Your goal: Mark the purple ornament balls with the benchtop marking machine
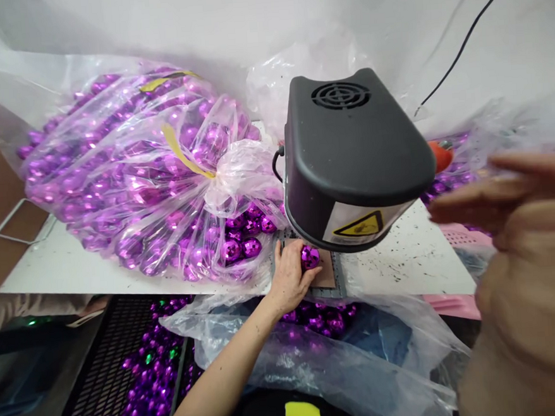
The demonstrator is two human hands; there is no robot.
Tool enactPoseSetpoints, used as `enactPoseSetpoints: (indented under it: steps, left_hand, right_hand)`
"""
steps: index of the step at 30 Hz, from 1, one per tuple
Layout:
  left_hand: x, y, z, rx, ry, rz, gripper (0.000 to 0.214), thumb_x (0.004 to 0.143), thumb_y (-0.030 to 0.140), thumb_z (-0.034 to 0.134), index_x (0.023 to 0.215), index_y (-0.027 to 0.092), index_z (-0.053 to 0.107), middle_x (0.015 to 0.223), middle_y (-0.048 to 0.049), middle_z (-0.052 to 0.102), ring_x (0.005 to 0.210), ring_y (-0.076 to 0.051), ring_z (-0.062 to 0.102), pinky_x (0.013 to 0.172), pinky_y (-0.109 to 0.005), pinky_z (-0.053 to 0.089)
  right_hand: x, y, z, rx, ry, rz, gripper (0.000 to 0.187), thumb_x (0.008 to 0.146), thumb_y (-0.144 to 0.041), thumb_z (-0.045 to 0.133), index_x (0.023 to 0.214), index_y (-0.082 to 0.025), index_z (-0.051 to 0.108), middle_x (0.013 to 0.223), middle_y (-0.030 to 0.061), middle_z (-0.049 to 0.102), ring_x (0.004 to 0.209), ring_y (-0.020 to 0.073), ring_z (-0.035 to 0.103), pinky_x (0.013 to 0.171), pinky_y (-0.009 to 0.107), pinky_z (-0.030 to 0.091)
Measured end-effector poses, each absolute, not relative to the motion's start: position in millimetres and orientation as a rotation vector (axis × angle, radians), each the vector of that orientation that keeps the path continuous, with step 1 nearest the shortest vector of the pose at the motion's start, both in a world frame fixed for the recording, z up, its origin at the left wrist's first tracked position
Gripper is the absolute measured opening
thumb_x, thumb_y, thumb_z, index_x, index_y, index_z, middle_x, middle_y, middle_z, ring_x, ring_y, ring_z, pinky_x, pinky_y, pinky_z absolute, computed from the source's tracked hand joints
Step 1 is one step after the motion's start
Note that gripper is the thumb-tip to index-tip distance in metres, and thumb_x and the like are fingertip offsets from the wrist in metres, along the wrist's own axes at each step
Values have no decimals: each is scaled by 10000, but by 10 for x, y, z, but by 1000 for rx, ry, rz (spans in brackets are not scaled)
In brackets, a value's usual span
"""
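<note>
so the table's (368,278) a plain white top, pretty grubby toward the right — dark specks (395,263) scattered all over that bit; the left side is mostly taken up by a big clear bag (109,182), knotted and stuffed with shiny purple balls (233,250); just right of it there's a flat grey plate (338,276) near the front edge with a brown pad (324,279) on top — black machine (353,145) looms over that, can't see its foot
</note>
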State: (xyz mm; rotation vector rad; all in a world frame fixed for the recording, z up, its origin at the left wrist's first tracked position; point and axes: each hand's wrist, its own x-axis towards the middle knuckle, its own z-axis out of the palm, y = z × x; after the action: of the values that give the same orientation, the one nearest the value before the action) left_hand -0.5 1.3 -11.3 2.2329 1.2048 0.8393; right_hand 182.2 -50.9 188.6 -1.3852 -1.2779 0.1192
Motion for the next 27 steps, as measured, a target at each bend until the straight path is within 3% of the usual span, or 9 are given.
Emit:
enactPoseSetpoints:
  steps: [2, 6, 11, 14, 18, 22, 27]
  left_hand:
    - [-13, 13, -116, 2233, 1215, 833, 521, 950, 338, 570, 1387, 155, 353, 1349, -163, 545, 1301, -279, 481, 1187, -566, 217]
    - [-17, 20, -108, 2205, 1229, 824, 528, 931, 339, 604, 1379, 177, 377, 1329, -146, 566, 1283, -283, 500, 1189, -579, 209]
    - [-13, 38, -80, 2144, 1208, 829, 502, 906, 342, 641, 1339, 197, 432, 1257, -116, 610, 1241, -280, 527, 1193, -570, 214]
    - [-15, 37, -70, 2129, 1192, 832, 483, 921, 356, 615, 1339, 199, 432, 1259, -120, 608, 1241, -277, 526, 1193, -572, 216]
    - [-25, 28, -67, 2136, 1165, 809, 446, 948, 349, 561, 1346, 193, 434, 1301, -139, 582, 1281, -279, 499, 1213, -591, 153]
    - [-33, 29, -60, 2115, 1150, 783, 410, 949, 353, 547, 1323, 205, 464, 1292, -131, 586, 1284, -281, 496, 1226, -595, 89]
    - [-31, 38, -71, 2065, 1126, 830, 457, 946, 394, 547, 1344, 195, 443, 1272, -140, 594, 1268, -286, 511, 1227, -584, 111]
  right_hand:
    - [1763, -293, 2031, -1313, -1343, 47, 436, 964, -471, 396, 1288, -240, 576, 940, 55, 587, 818, 105, 599, 729, 271, 473]
    - [1826, 8, 2121, -1445, -1383, -190, 482, 918, -565, 460, 939, -146, 698, 708, 23, 550, 629, 60, 469, 592, 247, 336]
    - [1915, 125, 2075, -1577, -1511, -226, 450, 915, -498, 488, 677, -121, 550, 597, -33, 354, 587, 8, 286, 573, 235, 204]
    - [1873, 103, 1998, -1524, -1486, -154, 334, 911, -408, 520, 738, -126, 568, 624, -43, 366, 615, -1, 314, 581, 196, 256]
    - [1809, -55, 1799, -1433, -1418, -333, 196, 896, -302, 558, 800, -141, 616, 641, -39, 424, 612, -3, 348, 595, 174, 300]
    - [1772, -315, 1531, -1417, -1365, -426, 197, 851, -308, 590, 754, -144, 639, 560, -22, 457, 534, 21, 379, 570, 207, 341]
    - [1654, -557, 1307, -1467, -1340, -212, 127, 843, -277, 560, 776, -183, 615, 613, 4, 526, 583, 79, 513, 534, 237, 367]
